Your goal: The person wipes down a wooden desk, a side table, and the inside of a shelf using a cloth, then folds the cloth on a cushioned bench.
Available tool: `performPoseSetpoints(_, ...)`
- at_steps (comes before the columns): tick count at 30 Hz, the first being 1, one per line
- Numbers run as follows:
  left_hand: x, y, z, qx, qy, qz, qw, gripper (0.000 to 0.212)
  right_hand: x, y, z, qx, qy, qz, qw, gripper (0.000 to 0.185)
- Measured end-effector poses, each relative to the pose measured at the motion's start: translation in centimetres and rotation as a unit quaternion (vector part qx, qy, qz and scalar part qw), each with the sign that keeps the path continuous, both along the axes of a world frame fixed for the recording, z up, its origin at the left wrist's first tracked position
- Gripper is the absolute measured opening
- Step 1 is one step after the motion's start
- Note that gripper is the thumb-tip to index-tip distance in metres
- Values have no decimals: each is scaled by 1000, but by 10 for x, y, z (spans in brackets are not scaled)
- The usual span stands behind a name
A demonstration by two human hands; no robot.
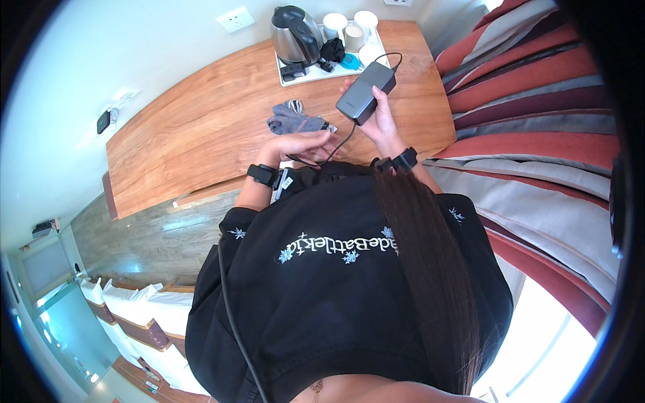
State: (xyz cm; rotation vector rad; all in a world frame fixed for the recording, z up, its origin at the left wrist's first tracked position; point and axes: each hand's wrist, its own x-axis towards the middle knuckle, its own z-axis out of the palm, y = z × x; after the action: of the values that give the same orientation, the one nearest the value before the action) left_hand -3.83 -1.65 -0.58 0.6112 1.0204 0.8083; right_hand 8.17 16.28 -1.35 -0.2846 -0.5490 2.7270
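Note:
My right hand point(381, 121) grips a dark grey power brick point(366, 93) above the wooden desk, thumb on its near side and fingertips showing at its far left edge. A black cable loops from the brick's upper end. Another black cable point(343, 143) hangs from its lower end and curves to my left hand point(305, 145). The fingers of my left hand are loosely spread, palm turned towards the brick; the cable passes close by them, and contact is unclear. Just beyond that hand, grey knitted gloves point(297, 121) lie on the desk. Black straps with small devices circle both wrists.
A white tray point(315, 78) at the desk's back holds a steel electric kettle point(292, 38), white cups point(335, 25), a black bundle, a blue tag and black plugs. Striped curtains point(534, 106) hang on the right. The wooden desk point(196, 121) stretches left along the wall.

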Motion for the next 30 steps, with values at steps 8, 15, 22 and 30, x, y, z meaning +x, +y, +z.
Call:
performPoseSetpoints(8, -17, 7, 3, 115, 66, -144, 981, 7, -7, 8, -12, 33, -66, -31, 997, 33)
performPoseSetpoints(15, -41, -2, -1, 103, 523, -61, 844, 7, -12, 4, -16, 119, -168, -15, 978, 32)
performPoseSetpoints(22, -42, 30, -31, -14, 145, 371, 917, 23, -25, 10, -38, 23, -141, 23, 989, 38)
performPoseSetpoints(30, -30, 38, -40, 55, -89, 455, 884, 53, -61, -21, -28, 352, -208, -24, 912, 73)
